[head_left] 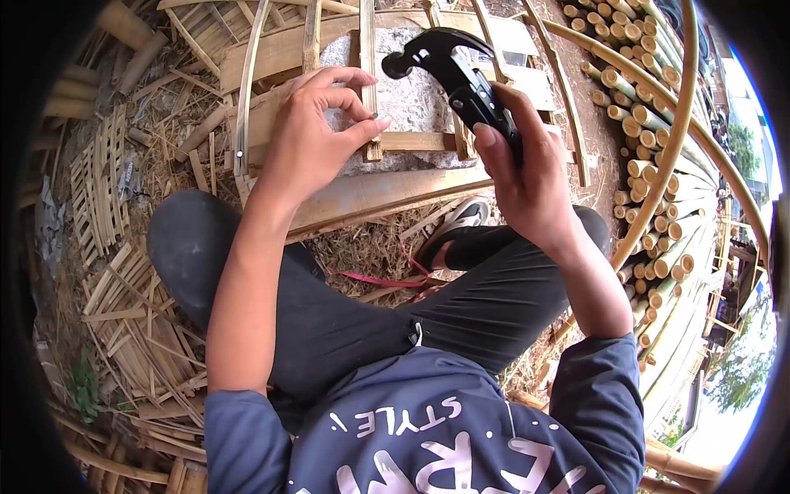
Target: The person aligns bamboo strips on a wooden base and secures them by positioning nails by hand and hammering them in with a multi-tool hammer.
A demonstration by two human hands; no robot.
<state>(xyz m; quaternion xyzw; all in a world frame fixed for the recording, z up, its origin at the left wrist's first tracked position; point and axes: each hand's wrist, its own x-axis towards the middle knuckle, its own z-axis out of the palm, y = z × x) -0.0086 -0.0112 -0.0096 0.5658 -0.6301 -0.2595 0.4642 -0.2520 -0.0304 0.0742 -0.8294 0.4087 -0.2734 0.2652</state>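
Note:
My right hand [531, 156] is wrapped round the black handle of a claw hammer [444, 62], which looks like a folding multi-tool. The hammer is raised to the right of a thin upright wooden slat [368, 49], its head pointing left. At the near end of that slat, my left hand [317, 123] pinches a small dark nail [375, 116] between thumb and index finger. The slat crosses a wooden crosspiece [420, 142] of a slatted frame. Beneath the frame lies a rough pale stone block [420, 103].
Cut bamboo poles [650, 123] are stacked at the right, with a long curved bamboo strip [679, 123] in front. A wooden plank [378, 196] lies before my knees. Split bamboo scraps [136, 321] cover the ground at the left. A pink strap [374, 280] lies between my legs.

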